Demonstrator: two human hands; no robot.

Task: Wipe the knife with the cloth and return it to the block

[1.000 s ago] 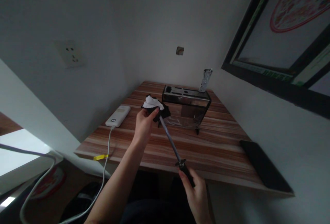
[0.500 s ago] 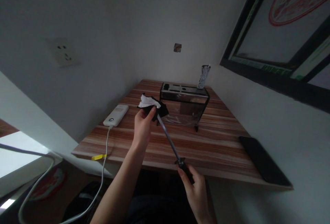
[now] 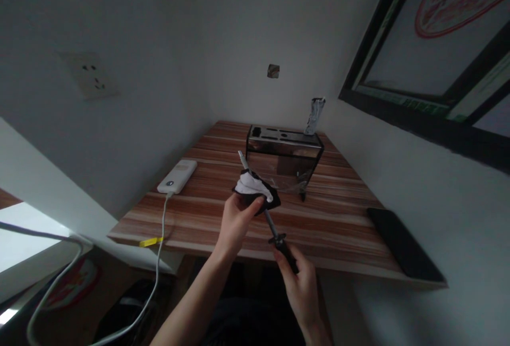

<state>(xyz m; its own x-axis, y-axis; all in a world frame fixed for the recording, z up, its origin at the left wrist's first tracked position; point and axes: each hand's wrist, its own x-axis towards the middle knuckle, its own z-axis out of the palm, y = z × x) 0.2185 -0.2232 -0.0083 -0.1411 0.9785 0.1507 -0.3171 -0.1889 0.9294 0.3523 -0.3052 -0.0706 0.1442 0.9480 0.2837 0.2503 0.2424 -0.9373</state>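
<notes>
Cloth [image 3: 255,193] wrapped round rod [image 3: 271,225] mid-shaft, L hand [image 3: 238,219] clamped on it; R hand [image 3: 300,285] fisted round handle [image 3: 287,255].

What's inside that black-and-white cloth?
A sharpening rod: its tip pokes out above the cloth, its lower shaft runs to the right hand. The left hand pinches the cloth; the wrapped stretch is hidden.

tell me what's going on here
A person holds a honing rod by its black handle in the right hand, tip pointing away over the wooden table. The left hand pinches a black-and-white cloth around the shaft near its middle. A metal knife block stands behind, a power bank further left.
</notes>
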